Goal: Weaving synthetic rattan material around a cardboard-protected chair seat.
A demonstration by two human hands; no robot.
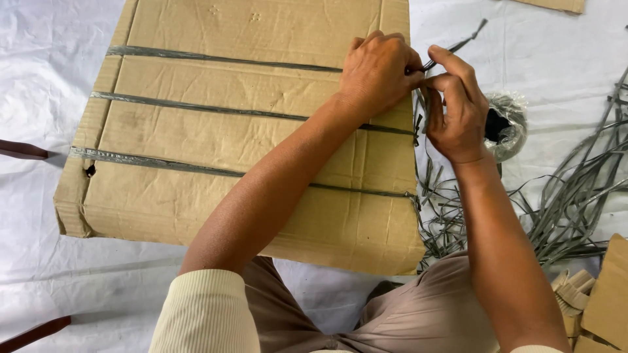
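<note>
Cardboard bundle (216,150), flat and brown, lying on white sheeting (39,72) directly ahead of the knees. Bound crosswise by three grey straps: far strap (216,59), middle strap (196,108), near strap (157,163). Edges creased, small dark hole at the left edge by the near strap.

Left hand (376,72) resting on the bundle's top face near its right edge, fingers curled shut, pinching the far strap's free end against the cardboard. Right hand (458,111) just beside it, off the bundle's right edge, thumb and forefinger closed on the same strap tail (458,44), which sticks up and away to the upper right. Both hands touching at the fingertips. Knot or joint itself hidden between the fingers; cannot tell its form.

Loose grey strap offcuts (575,196) heaped on the sheeting to the right of the bundle. Roll wrapped in clear plastic (510,124) behind the right hand, partly hidden. Cardboard scraps (605,294) at lower right. Dark red-brown wooden pieces (23,150) at the left margin.
</note>
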